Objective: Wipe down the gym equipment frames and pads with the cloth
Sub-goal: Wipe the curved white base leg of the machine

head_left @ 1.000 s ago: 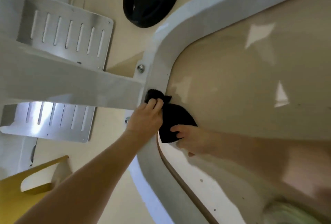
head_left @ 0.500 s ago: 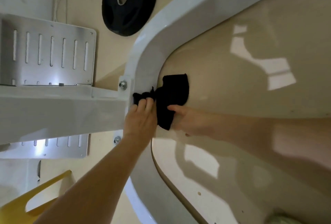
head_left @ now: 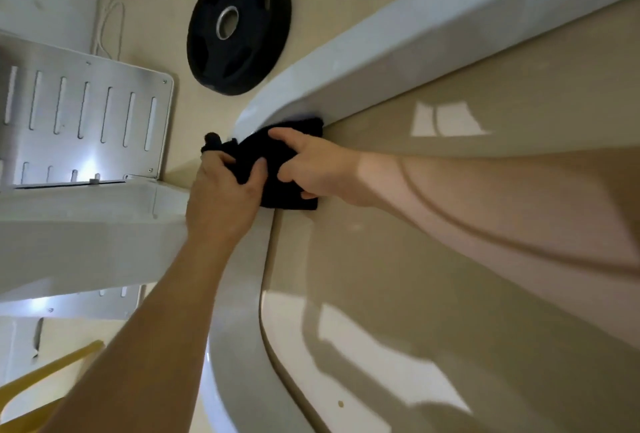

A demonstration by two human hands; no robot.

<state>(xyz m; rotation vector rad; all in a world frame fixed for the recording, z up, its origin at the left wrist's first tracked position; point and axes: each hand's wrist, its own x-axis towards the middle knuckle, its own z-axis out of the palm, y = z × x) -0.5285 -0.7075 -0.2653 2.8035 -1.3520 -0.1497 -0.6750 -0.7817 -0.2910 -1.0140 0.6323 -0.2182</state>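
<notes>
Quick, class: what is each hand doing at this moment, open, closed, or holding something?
Left hand: closed, gripping the black cloth at the white frame.
Right hand: closed, holding the same cloth.

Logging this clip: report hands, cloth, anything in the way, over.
Left hand grips cloth end; right hand holds it against the frame bend. Weight plate lies apart, not in the way.
</notes>
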